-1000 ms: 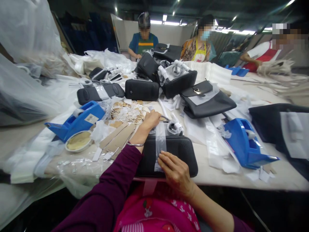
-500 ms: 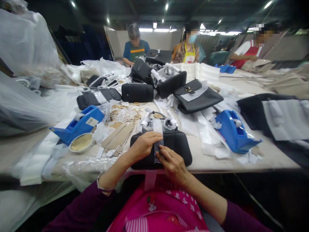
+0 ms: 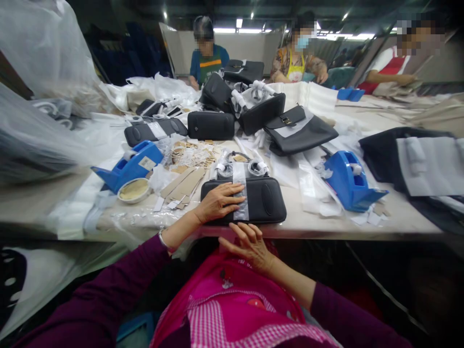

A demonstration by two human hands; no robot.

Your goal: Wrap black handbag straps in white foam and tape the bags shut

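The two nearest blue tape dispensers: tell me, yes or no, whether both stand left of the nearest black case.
No: one dispenser stands left of the case, the other dispenser right of it.

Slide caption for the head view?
Left hand on a black bag and its pale strip, right hand by the bag's near edge.

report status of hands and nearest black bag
Left hand on bag, fingers across strip. Right hand at bag's near edge. Left dispenser, right dispenser clear of bag.

Dk ceiling (image 3: pixel 290 8) w/ bright lts (image 3: pixel 239 22); pale partition (image 3: pixel 250 50) bk; beige table (image 3: pixel 406 222) fgd.
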